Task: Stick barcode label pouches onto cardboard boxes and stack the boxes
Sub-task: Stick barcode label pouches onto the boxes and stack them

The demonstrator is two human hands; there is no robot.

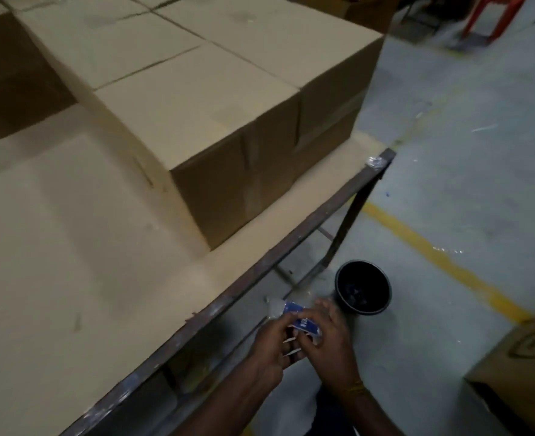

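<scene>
Both hands are working together just off the table edge [216, 306], left hand [267, 344] and right hand [326, 341] pinching a blue label pouch [297, 320], probably peeling its backing. The cardboard boxes [197, 121] are waiting up ahead of them, a black bin [363, 287] just beyond the fingers.

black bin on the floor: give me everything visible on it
The black bin is a small round container, plastic by its look, with a dark glossy rim. It stands upright and open on the grey floor, just off the table's metal edge, beyond the right hand. Contents are too dark to tell. Nothing visibly touches it.
</scene>
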